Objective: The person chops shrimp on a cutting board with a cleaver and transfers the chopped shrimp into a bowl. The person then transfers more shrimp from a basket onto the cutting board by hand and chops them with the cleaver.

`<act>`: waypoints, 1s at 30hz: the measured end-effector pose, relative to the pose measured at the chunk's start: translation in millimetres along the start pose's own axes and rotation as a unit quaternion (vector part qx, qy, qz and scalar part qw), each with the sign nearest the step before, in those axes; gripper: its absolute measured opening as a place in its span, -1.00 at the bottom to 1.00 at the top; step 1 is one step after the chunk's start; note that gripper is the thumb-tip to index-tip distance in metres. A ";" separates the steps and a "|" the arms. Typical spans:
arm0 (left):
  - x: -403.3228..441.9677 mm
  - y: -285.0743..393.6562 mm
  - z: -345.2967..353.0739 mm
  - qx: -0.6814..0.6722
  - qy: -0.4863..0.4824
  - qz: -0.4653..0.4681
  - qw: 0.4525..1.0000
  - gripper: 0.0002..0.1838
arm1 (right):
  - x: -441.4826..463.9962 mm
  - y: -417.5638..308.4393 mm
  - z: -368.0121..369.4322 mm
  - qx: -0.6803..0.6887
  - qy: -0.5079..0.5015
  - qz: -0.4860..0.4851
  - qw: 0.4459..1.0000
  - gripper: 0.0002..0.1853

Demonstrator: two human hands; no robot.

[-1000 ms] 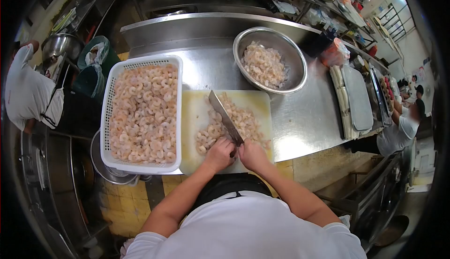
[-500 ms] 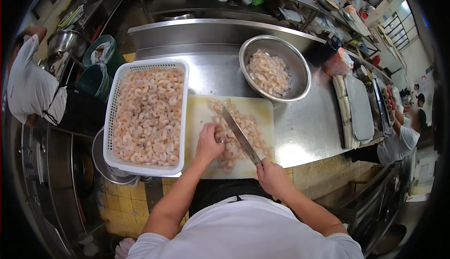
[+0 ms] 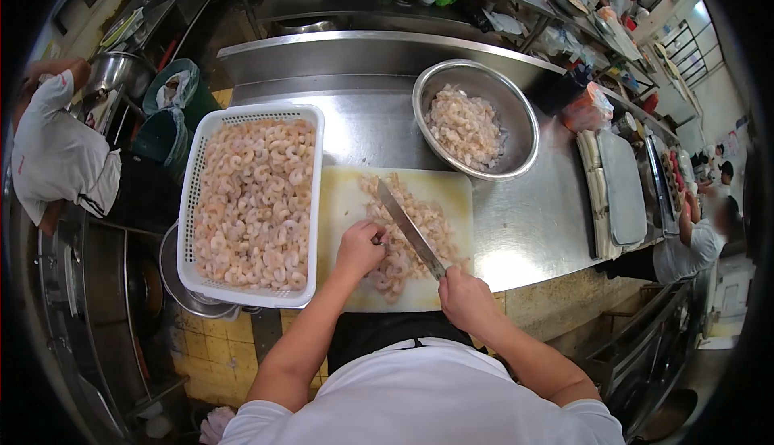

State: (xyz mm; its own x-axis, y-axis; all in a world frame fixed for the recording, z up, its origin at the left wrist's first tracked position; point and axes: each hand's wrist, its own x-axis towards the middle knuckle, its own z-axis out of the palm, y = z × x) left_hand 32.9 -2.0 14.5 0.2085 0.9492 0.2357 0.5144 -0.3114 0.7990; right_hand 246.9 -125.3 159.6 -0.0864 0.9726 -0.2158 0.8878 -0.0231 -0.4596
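My right hand (image 3: 466, 293) is wrapped round the handle of a long knife (image 3: 409, 229). The blade slants up and left across a pile of cut shrimp (image 3: 427, 211) on a white cutting board (image 3: 339, 203). At the pile's left edge is my left hand (image 3: 359, 250), its fingers curled together; whatever is between the fingertips is too small to make out. Larger shrimp pieces (image 3: 390, 277) lie just right of that hand, near the board's front edge.
Left of the board stands a white perforated basket (image 3: 316, 203) full of peeled shrimp. A steel bowl (image 3: 524, 135) holding shrimp pieces is behind the board, to the right. Trays (image 3: 619, 191) stand at the steel table's right end. Co-workers are at both sides.
My left hand has shifted slightly down and left, with its fingers drawn closer together. The knife stays over the pile in nearly the same slant.
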 end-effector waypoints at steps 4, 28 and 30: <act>0.4 -7.6 4.9 0.006 0.003 0.012 1.000 -0.92 | 13.4 8.4 12.5 -0.018 -0.068 0.038 0.997 -0.76; 4.3 14.2 -9.4 0.033 -0.072 -0.182 0.980 -0.85 | 7.5 4.7 17.4 -0.011 -0.086 0.028 0.996 -0.76; 3.9 12.5 -7.7 0.034 -0.061 -0.171 0.983 -0.85 | 13.7 11.4 26.7 -0.008 -0.088 0.023 0.996 -0.76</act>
State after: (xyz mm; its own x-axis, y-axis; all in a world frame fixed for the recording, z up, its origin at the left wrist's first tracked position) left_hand 33.8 -1.9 29.7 0.1101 0.9875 -0.1127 0.6253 0.0193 0.7802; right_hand 243.7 -118.4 128.4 -0.1225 0.9147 -0.3851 0.8999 -0.0613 -0.4318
